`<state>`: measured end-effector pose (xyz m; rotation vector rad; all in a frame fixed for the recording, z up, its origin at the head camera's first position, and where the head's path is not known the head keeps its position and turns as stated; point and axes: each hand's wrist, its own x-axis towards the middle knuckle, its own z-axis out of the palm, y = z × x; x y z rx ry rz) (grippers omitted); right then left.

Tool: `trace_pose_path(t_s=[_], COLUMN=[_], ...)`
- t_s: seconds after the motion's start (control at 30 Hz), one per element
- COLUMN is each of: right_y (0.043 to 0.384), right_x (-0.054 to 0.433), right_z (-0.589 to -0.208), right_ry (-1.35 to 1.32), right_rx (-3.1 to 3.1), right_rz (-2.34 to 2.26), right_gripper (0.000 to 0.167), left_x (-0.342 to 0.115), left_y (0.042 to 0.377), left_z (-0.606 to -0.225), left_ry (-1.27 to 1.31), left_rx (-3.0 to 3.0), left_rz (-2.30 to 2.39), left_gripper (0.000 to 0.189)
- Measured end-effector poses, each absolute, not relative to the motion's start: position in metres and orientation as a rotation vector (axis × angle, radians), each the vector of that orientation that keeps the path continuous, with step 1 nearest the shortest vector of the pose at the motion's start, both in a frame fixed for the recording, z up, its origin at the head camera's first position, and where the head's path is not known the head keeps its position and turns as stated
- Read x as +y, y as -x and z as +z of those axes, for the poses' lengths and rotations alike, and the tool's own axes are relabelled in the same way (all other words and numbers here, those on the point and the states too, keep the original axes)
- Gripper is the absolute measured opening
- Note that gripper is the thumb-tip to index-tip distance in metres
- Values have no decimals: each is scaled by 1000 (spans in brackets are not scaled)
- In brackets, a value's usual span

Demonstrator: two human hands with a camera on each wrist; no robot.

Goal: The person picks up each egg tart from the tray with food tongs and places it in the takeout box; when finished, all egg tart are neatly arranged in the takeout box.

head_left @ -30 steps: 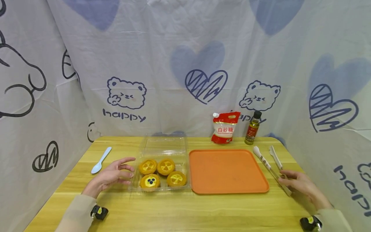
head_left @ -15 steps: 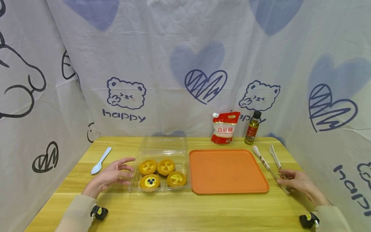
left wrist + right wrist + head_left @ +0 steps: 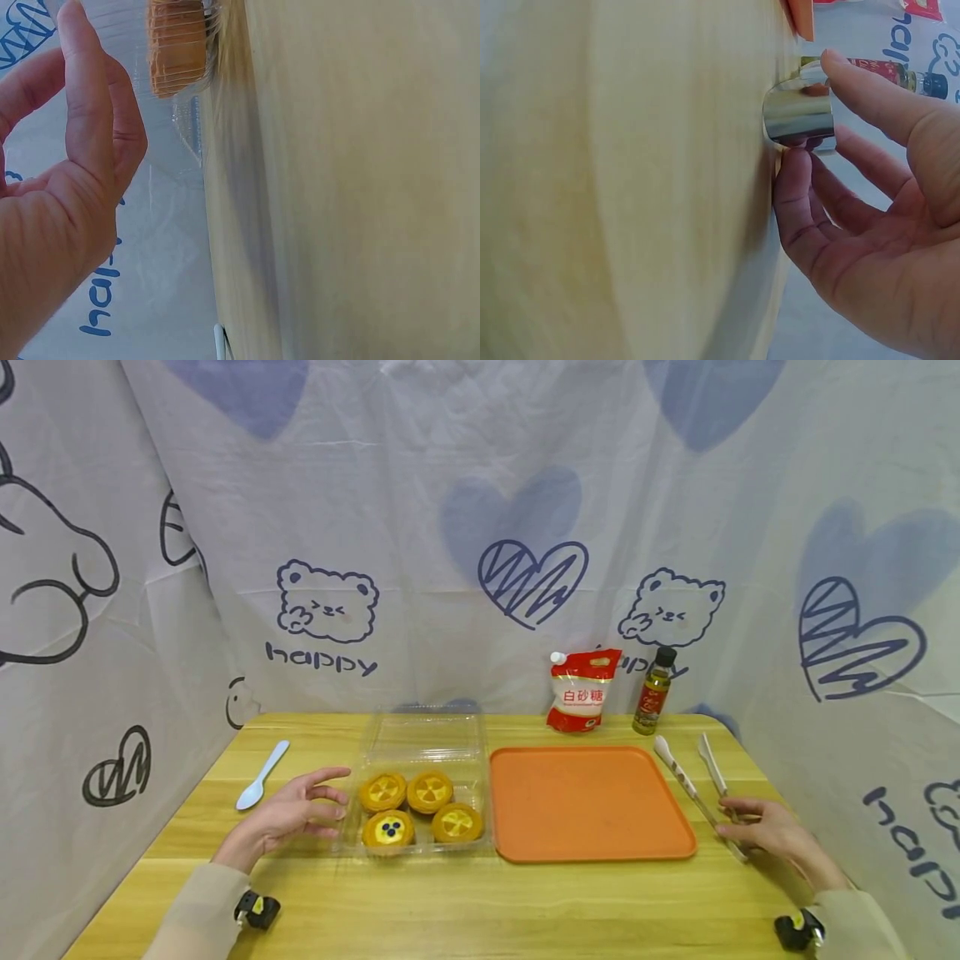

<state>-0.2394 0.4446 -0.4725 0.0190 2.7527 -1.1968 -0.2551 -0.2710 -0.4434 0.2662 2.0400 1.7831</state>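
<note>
In the head view my left hand (image 3: 288, 814) is at the left side of a clear plastic clamshell box (image 3: 427, 735), fingers spread and gently bent, holding nothing. Whether its fingertips touch the box is hard to tell. Inside the opened box sit several egg tarts, one a tart with dark berries (image 3: 389, 831) on top. Over on the right, my right hand (image 3: 768, 831) grips the bent end of metal tongs (image 3: 688, 787) with pale tips. Thumb and fingers close on both sides of that curved metal end (image 3: 799, 116) in the right wrist view. The tongs lie spread, pointing away.
An orange tray (image 3: 592, 802) lies between the box and the tongs. Behind it stand a red sugar pouch (image 3: 581, 692) and an oil bottle (image 3: 652, 693). A pale blue spoon (image 3: 262, 775) rests at the left. Printed cloth hangs around the table.
My right hand and the tongs have shifted slightly left, and the tongs' arms turned a little. The left hand, box and tray stay where they were.
</note>
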Motion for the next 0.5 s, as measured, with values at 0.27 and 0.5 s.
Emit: trace_pose_path(t_s=[0.27,0.5], right_y=[240,239], right_x=[446,447], right_z=[-472,-472], right_ry=[-45,-32], right_rx=[2740,2734], right_rz=[-1179,-1178], right_gripper=[71,71], left_x=[-271,-271], left_y=[255,254], left_z=[-443,-442], left_ry=[-270,-275], left_rx=[2040,2041], left_rz=[1778,1780], left_gripper=[83,83])
